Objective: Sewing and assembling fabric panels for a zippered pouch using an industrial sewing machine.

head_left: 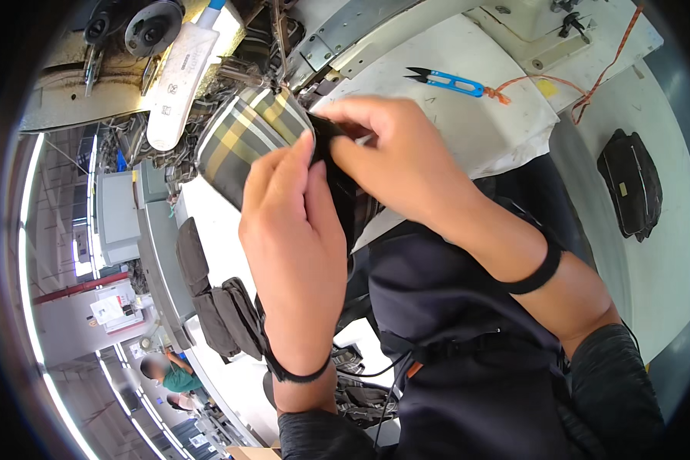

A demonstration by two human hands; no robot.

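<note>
A plaid piece of olive, yellow and white fabric [238,142], joined to black material, is held up in front of the sewing machine's metal parts [280,38]. My left hand [284,230] has its fingertips closed on the piece's near edge. My right hand [391,153] is closed on the black side just to the right, its thumb bent inward and some fingertips hidden behind the material. Blue thread snips [445,80] tied to an orange cord lie on the pale work surface beyond my right hand.
A white bar-shaped object [178,88] is at upper left. Dark sewn pieces [230,314] rest on the white table at left, and a dark pouch [627,184] on the curved surface at right. Co-workers [180,376] are farther off at lower left.
</note>
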